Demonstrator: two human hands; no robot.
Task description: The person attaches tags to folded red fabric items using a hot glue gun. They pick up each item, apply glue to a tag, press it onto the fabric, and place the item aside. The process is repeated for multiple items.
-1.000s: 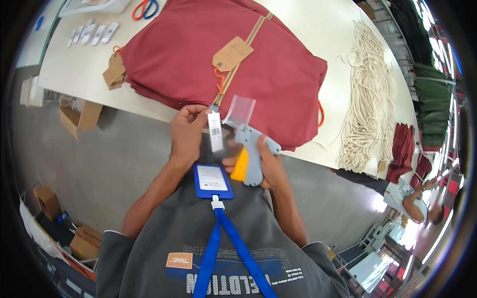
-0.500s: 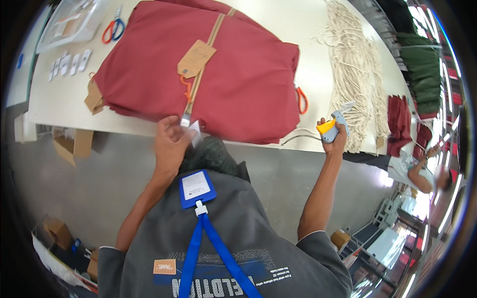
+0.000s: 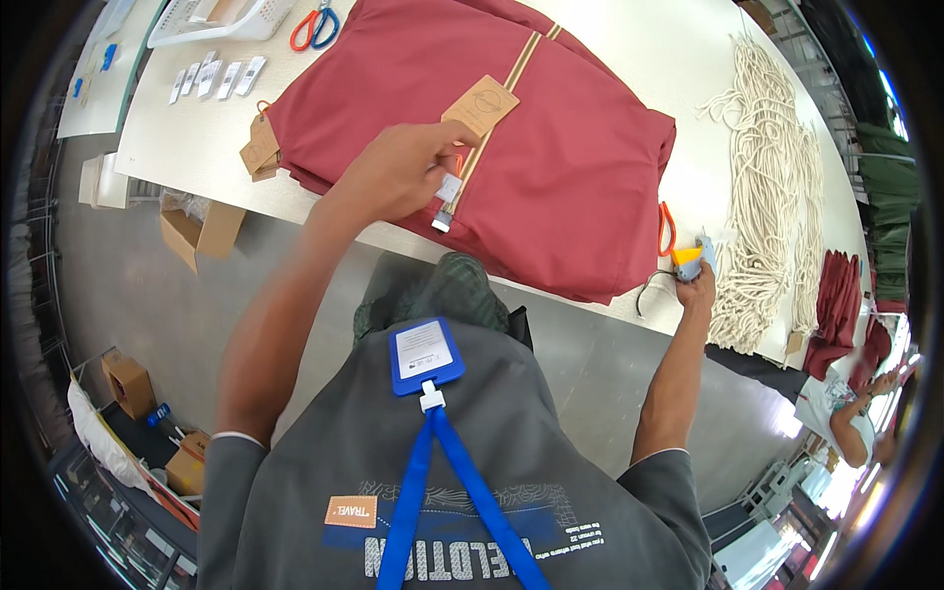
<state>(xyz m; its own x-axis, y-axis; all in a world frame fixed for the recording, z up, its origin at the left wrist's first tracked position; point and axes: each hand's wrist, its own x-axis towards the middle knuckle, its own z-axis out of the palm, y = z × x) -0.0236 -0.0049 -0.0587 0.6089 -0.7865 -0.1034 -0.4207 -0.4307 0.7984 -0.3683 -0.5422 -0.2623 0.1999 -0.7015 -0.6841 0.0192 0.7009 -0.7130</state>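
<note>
My left hand (image 3: 408, 167) is over the maroon fabric item (image 3: 570, 167), its fingers bent by the striped zipper (image 3: 487, 147). It pinches a small white label (image 3: 449, 188); the palm is turned away. Just beyond the fingertips lies a brown cardboard hang tag (image 3: 480, 105), with a bit of orange cord partly hidden by my fingers. At the zipper's near end is a white and dark end piece (image 3: 442, 222). My right hand (image 3: 696, 287) grips a grey and yellow tagging gun (image 3: 700, 258) at the table's front edge, right of the maroon item.
Orange scissor handles (image 3: 668, 228) stick out at the item's right side. White cords (image 3: 767, 206) lie in a heap on the right. On the far left are white labels (image 3: 229, 79), red-and-blue scissors (image 3: 315, 28) and a white basket (image 3: 221, 28). Another person (image 3: 836, 413) stands at far right.
My left hand has moved up and away from the fabric's near edge to the hang tag, carrying the white label. My right hand still holds the tagging gun. The view has shifted.
</note>
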